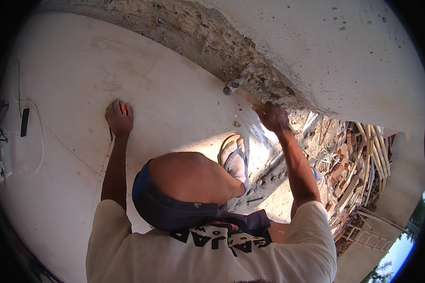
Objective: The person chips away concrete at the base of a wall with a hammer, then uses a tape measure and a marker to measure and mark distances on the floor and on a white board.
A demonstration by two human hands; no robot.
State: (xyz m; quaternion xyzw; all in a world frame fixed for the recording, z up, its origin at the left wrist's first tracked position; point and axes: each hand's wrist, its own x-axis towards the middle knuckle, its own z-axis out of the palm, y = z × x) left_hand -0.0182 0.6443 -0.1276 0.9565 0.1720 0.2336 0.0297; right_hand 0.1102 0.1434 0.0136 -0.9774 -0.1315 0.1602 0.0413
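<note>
My right hand point(275, 118) is wrapped round the pale wooden handle of a hammer point(251, 98). The hammer's metal head point(233, 86) lies near the seam between the big pale panel point(174, 108) and the rough broken edge point(264, 78). To the left, my left hand point(120, 118) is closed round a small orange-and-dark object point(123, 108) and rests on the panel. Only an orange part shows between the fingers, and a dark strip sticks out beside the wrist; its kind is hidden.
A white cord point(41, 137) and a dark bar-shaped thing point(24, 122) lie at far left. My sandalled foot point(235, 158) stands on the panel's sunlit edge. Stacked wooden strips point(370, 151), rubble and a ladder-like frame point(368, 236) fill the right, below a concrete surface point(326, 52).
</note>
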